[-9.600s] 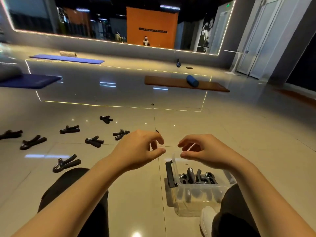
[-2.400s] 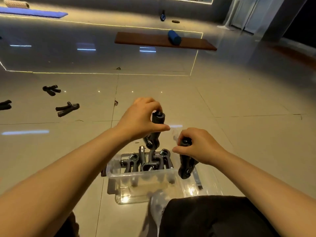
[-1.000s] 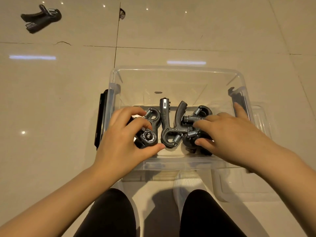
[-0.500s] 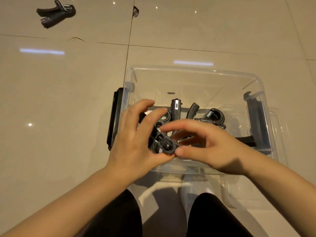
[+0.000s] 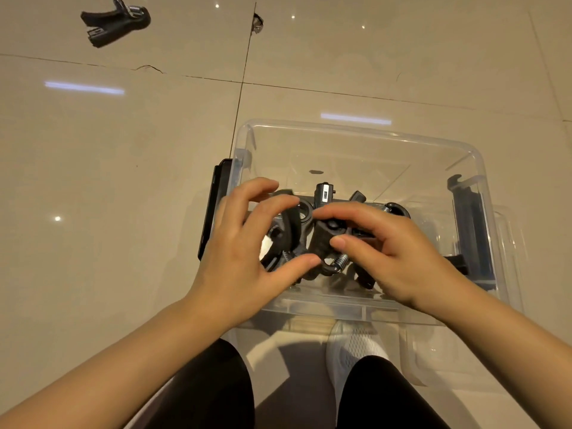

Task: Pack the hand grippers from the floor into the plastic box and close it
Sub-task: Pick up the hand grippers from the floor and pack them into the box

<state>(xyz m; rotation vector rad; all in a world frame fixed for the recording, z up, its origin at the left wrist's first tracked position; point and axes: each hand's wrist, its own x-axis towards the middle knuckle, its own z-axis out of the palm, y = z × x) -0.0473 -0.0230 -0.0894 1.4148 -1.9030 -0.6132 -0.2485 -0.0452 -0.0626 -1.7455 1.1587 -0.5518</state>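
Note:
The clear plastic box stands open on the floor in front of my knees, with several black hand grippers packed upright along its near side. My left hand curls round one gripper at the left of the row. My right hand pinches the handle of a neighbouring gripper between thumb and fingers, just above the row. Both hands are inside the box. One more gripper lies on the tiles far to the upper left.
The clear lid lies under and to the right of the box. Black latches sit on the box's left side and right side. My knees and a white shoe are just below the box. A small dark chip marks a tile joint.
Over the last second both hands rose slightly from pressing on the row and now work two adjacent grippers together. The view drifted a little left.

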